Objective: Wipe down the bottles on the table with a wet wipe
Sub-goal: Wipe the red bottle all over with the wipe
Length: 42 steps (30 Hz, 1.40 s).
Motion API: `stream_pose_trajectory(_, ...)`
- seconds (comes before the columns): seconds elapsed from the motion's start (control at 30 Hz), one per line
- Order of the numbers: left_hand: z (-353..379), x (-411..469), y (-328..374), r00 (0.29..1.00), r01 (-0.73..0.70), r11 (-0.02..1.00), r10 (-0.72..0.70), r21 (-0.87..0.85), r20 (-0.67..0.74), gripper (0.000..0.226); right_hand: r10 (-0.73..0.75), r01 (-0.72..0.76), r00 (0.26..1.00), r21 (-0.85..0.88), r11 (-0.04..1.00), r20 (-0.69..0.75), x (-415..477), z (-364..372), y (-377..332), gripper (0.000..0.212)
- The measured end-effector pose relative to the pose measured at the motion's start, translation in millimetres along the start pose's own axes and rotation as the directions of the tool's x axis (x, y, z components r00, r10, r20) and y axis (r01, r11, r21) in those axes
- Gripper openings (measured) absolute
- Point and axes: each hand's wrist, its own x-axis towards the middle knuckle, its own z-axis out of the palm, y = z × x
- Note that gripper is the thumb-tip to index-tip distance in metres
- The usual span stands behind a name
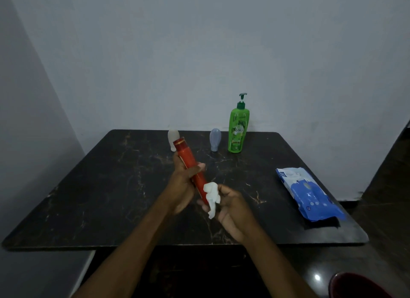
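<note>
The left hand (182, 184) is curled round a slim red bottle (188, 157); a crumpled white wipe (211, 195) is pinched by the right hand (233, 211).

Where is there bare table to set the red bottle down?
The left half of the table, from the clear bottle to the near edge, is bare. So is the strip between the right hand and the wipe pack. The back, by the grey bottle and green bottle, is crowded.

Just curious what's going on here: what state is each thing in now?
red bottle, tilted, off the table, gripped by left hand
wet wipe, bunched, held by right hand against red bottle
green pump bottle, upright on table
blue-grey bottle, standing on table
whitish bottle, standing, partly hidden
wipes pack, lying flat
</note>
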Motion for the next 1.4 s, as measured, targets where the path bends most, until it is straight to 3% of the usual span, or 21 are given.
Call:
stream_pose_trajectory(0.07, -6, 7, 11, 0.999, 0.020, 0.999, -0.022, 0.049, 0.039, 0.099, 0.041, -0.042, 0.999, 0.061, 0.997, 0.029, 8, -1, -5, 0.037)
stream_pose_trajectory(0.13, -11, 16, 25, 0.998, -0.040, 0.977, 0.030, 0.212, 0.050, 0.107, 0.056, -0.061, 0.997, 0.095, 0.994, 0.053, 17, -1, -12, 0.039)
stream_pose_trajectory(0.23, -15, 31, 51, 0.979, -0.203, 0.817, 0.185, 0.540, 0.087, 0.117, 0.098, -0.109, 0.993, 0.161, 0.981, 0.071, 32, 1, -25, 0.037)
stream_pose_trajectory(0.3, -19, 43, 66, 0.967, -0.252, 0.751, 0.223, 0.611, 0.124, 0.116, 0.122, -0.132, 0.990, 0.155, 0.979, 0.075, 45, 0, -33, 0.035)
stream_pose_trajectory(0.4, -27, 61, 81, 0.951, -0.310, 0.676, 0.218, 0.668, 0.220, 0.103, 0.079, -0.078, 0.996, -0.008, 0.997, 0.039, 67, -3, -39, 0.034)
stream_pose_trajectory(0.5, -29, 81, 88, 0.931, -0.363, 0.543, 0.234, 0.757, 0.279, 0.098, -0.043, 0.012, 0.993, -0.256, 0.967, -0.114, 98, -12, -42, 0.028)
stream_pose_trajectory(0.6, -29, 102, 88, 0.924, -0.378, 0.458, 0.245, 0.805, 0.294, 0.097, -0.260, 0.100, 0.936, -0.531, 0.841, -0.236, 129, -30, -45, 0.022)
stream_pose_trajectory(0.7, -28, 129, 81, 0.918, -0.369, 0.389, 0.296, 0.844, 0.265, 0.096, -0.506, 0.079, 0.827, -0.840, 0.536, -0.245, 158, -57, -47, 0.020)
stream_pose_trajectory(0.8, -24, 156, 70, 0.904, -0.346, 0.390, 0.382, 0.854, 0.192, 0.093, -0.596, -0.002, 0.760, -0.917, 0.399, -0.261, 184, -85, -44, 0.014)
stream_pose_trajectory(1.03, -15, 224, 45, 0.864, -0.251, 0.362, 0.502, 0.898, 0.039, 0.091, -0.647, 0.032, 0.715, -0.912, 0.409, -0.265, 224, -118, -32, 0.024)
stream_pose_trajectory(1.4, -18, 273, 24, 0.904, -0.124, 0.258, 0.427, 0.958, 0.002, 0.089, -0.675, 0.095, 0.698, -0.903, 0.418, -0.239, 232, -132, -30, 0.032)
